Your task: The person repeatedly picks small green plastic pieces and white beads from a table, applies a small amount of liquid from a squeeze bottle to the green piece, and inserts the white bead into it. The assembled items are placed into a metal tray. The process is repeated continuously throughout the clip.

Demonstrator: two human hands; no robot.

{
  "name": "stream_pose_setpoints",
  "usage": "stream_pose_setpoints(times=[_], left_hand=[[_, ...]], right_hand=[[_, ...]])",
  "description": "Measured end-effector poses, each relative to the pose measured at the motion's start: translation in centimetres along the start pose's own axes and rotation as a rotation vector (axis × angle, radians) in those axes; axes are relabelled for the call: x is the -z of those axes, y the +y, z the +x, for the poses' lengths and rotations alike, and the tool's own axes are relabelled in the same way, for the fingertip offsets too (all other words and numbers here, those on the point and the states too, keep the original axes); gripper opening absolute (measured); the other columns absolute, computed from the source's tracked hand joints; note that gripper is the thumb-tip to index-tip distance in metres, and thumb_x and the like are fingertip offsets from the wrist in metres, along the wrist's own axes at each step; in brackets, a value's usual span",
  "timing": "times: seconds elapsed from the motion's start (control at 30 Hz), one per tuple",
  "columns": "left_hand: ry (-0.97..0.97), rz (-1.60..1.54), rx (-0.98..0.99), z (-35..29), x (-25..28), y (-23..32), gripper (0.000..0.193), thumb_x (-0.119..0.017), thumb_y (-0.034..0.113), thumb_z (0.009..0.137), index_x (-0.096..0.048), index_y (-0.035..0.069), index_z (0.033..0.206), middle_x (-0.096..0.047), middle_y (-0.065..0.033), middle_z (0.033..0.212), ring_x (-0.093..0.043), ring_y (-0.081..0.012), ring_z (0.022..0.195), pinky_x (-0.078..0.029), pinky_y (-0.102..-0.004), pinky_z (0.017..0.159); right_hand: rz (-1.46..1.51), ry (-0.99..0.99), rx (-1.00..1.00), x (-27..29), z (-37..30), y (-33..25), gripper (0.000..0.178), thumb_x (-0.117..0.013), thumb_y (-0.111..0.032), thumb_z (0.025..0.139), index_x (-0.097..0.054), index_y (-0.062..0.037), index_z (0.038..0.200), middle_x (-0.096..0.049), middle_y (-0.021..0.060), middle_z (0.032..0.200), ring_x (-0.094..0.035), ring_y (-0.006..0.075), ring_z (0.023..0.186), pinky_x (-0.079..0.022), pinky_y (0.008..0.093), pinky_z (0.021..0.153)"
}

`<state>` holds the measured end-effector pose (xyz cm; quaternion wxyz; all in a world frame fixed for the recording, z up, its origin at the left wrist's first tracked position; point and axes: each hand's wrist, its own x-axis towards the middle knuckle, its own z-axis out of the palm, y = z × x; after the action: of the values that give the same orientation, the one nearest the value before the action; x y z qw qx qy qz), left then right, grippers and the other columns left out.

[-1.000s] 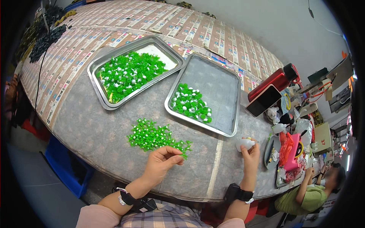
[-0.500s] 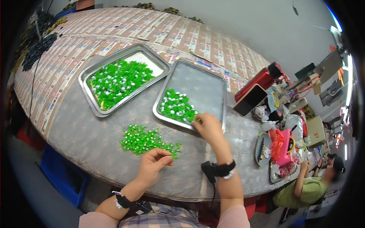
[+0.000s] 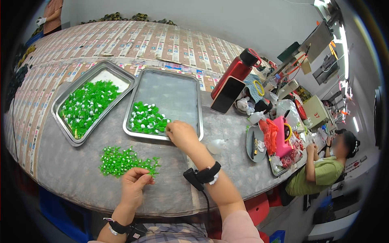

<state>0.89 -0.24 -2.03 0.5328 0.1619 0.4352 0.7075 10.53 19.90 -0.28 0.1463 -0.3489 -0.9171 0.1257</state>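
Note:
Small green-and-white plastic pieces lie in a loose pile (image 3: 123, 162) on the grey tabletop. At its right end is my left hand (image 3: 133, 186), thumb and fingertips pinched together. Whatever sits in that pinch is too small to make out. My right hand (image 3: 183, 135) reaches over the near rim of a metal tray (image 3: 201, 117), its fingers closed at the edge of a heap of larger green-and-white pieces (image 3: 146, 117). Its fingertips hide what they hold, if anything. Left of it, a second metal tray (image 3: 69, 135) carries a bigger heap of similar pieces (image 3: 87, 105).
Beyond the right tray stand a red bottle (image 3: 235, 71) and a propped phone (image 3: 227, 95). Farther right are a grey dish (image 3: 250, 148), a pink container (image 3: 281, 137) and plastic bags. A person in a green shirt (image 3: 314, 174) sits at the right; another person (image 3: 52, 18) stands far left.
The whole view has swung to the right, so trays, pile and hands appear farther left. Both hands stay at about the same spots beside the pile and the tray heap.

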Motion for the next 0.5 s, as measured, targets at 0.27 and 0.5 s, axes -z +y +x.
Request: stream_pose_setpoints(times=[0.27, 0.5], left_hand=[[-0.014, -0.024, 0.002, 0.1, 0.7, 0.0, 0.008, -0.057, 0.002, 0.073, -0.055, 0.001, 0.081, -0.058, -0.0067, 0.071, -0.056, -0.0134, 0.062, -0.048, -0.0261, 0.060], [-0.058, -0.030, 0.024, -0.1, 0.9, 0.3, 0.008, -0.057, 0.003, 0.075, -0.055, 0.001, 0.083, -0.058, -0.0066, 0.073, -0.056, -0.0122, 0.066, -0.047, -0.0241, 0.062]], right_hand=[[0.198, 0.110, -0.094, 1.6, 0.4, 1.2, 0.011, -0.053, -0.011, 0.071, -0.058, -0.0046, 0.077, -0.058, 0.0136, 0.071, -0.056, 0.0295, 0.066, -0.044, 0.0355, 0.060], [0.296, 0.124, -0.245, 2.0, -1.3, 3.0, 0.017, -0.060, -0.011, 0.067, -0.057, -0.0017, 0.081, -0.059, 0.0129, 0.072, -0.057, 0.0242, 0.065, -0.043, 0.0317, 0.059]])
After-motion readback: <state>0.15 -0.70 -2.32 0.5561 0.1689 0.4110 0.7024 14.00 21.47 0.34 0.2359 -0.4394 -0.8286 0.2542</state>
